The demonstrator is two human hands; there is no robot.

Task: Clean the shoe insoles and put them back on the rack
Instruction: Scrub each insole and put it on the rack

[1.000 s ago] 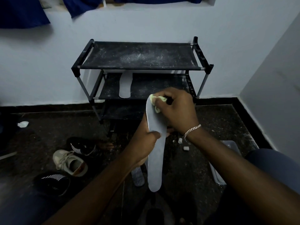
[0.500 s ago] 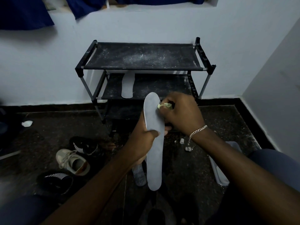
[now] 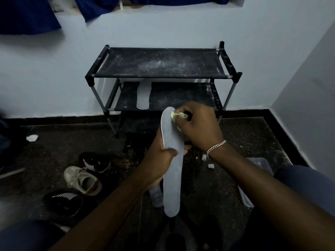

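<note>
Left hand (image 3: 161,160) grips grey insole (image 3: 172,178) at mid-length: thumb across front face, fingers curled behind. Right hand (image 3: 197,127) pinches yellow-green cloth wad (image 3: 178,115) against toe end, above left thumb. Risk: toe end unsupported, may flex away under rubbing; small wad could slip from pinch. Heel end hangs free below left fingers, open air round it. Beyond right knuckles, shoe rack (image 3: 159,76); middle shelf holds another insole (image 3: 142,96), bare room beside it.

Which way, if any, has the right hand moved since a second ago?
Yes. Judged against the rack, the right hand with its cloth sits slightly lower in view, leaving the tip of the insole uncovered.
</note>
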